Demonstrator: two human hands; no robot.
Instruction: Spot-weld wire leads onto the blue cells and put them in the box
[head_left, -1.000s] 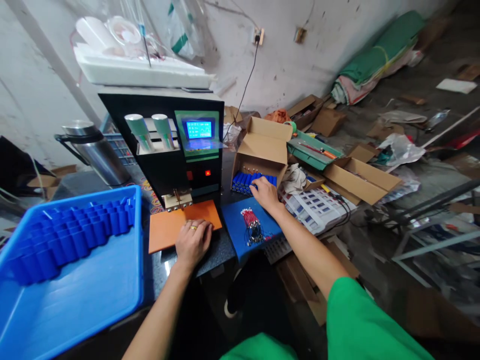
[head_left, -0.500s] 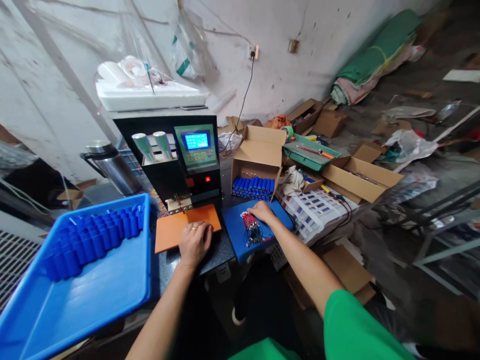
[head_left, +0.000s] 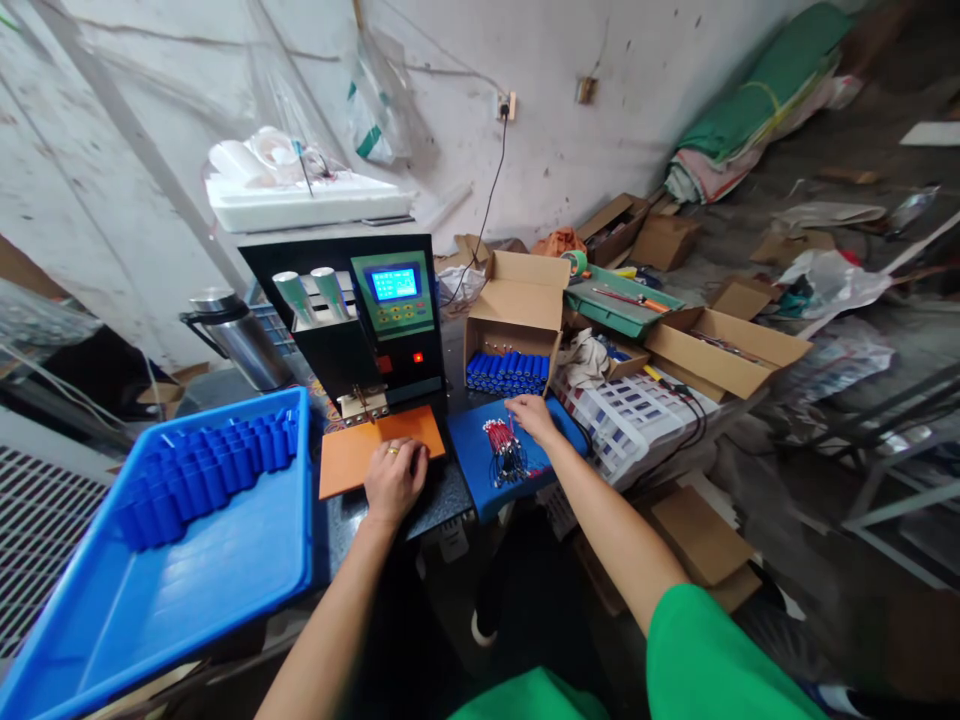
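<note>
Red wires (head_left: 504,447) hide right hand (head_left: 531,416) fingertips, grip unclear; left hand (head_left: 394,481) flat on orange pad (head_left: 352,457)

A bright blue tray (head_left: 187,570) holds rows of blue cylinders (head_left: 206,475). An orange mat (head_left: 356,450) lies before a black machine (head_left: 352,320) with a green panel (head_left: 394,295), a lit blue screen (head_left: 395,284) and a red light (head_left: 417,357). The blue pad (head_left: 480,460) carries a bundle of red and black wires (head_left: 504,450). A brown cardboard box (head_left: 517,305) contains blue batteries (head_left: 508,372). The sleeve (head_left: 720,660) is vivid green, and a gold ring (head_left: 390,451) shows on the left hand (head_left: 395,480).
</note>
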